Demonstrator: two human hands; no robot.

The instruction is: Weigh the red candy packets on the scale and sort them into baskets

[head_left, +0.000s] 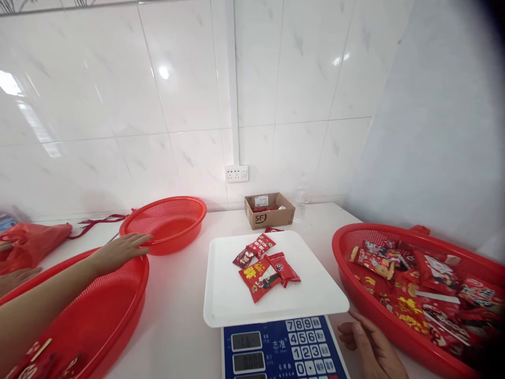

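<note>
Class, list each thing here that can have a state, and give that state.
left hand: open, flat, fingertips at the round basket's rim.
right hand: loosely curled on the table, holding nothing.
round basket: empty.
right basket: piled with packets.
left basket: nearly empty, some wrappers at its near end.
scale: on, display lit.
scale tray: holds a few red packets.
cardboard box: open.

Red basket [185,202], white tray [221,300]
</note>
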